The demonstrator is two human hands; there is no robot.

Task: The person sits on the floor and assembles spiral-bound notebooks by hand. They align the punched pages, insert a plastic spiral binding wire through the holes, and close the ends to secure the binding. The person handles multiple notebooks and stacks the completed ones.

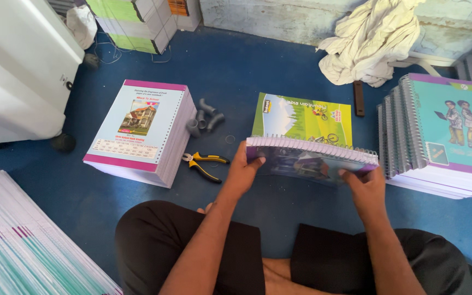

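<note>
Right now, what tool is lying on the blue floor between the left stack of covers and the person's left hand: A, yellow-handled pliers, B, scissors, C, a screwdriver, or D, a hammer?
A: yellow-handled pliers lie on the blue floor beside the stack of covers, near the left hand.

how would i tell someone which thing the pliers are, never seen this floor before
Start at the blue floor and find the tall stack of punched sheets with a house picture on top, left of the person's left hand. At that stack's lower right corner lie the pliers: the only hand tool there, with yellow and black handles, just below some grey pipe fittings.
</note>
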